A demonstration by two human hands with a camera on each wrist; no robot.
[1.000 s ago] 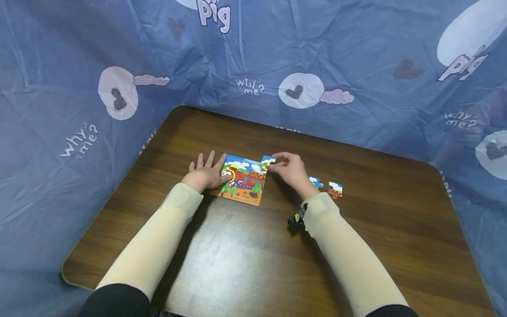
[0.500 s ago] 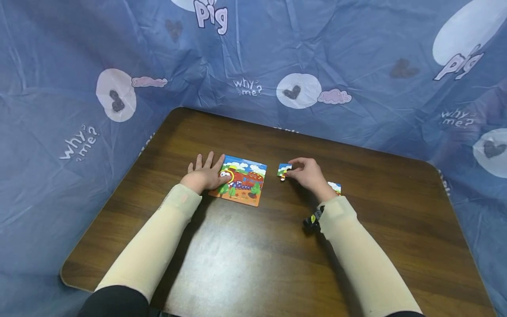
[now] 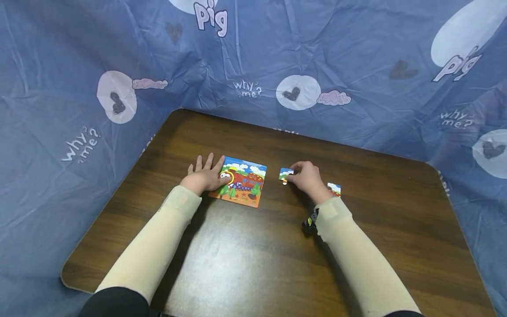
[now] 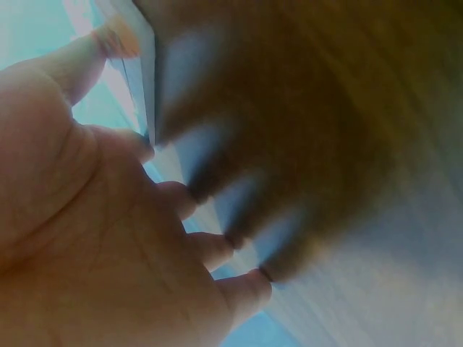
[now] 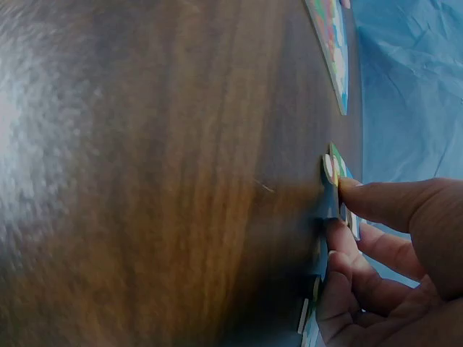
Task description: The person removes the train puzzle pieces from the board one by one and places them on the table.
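Note:
My left hand lies with fingers spread beside a square train picture puzzle, its thumb resting on the picture's left part. In the left wrist view the fingertips touch the table by the puzzle's edge. To the right of the puzzle, my right hand pinches a small puzzle piece with sky, clouds and green on it. The right wrist view shows the thumb on this piece, which stands apart from the puzzle.
Another puzzle piece lies right of my right wrist, partly hidden by it. Edges of loose pieces show below the fingers in the right wrist view. A blue printed cloth hangs behind the brown wooden table.
My right hand has carried the puzzle piece rightward, away from the puzzle's upper right corner, then slightly nearer to me. My left hand has stayed in place.

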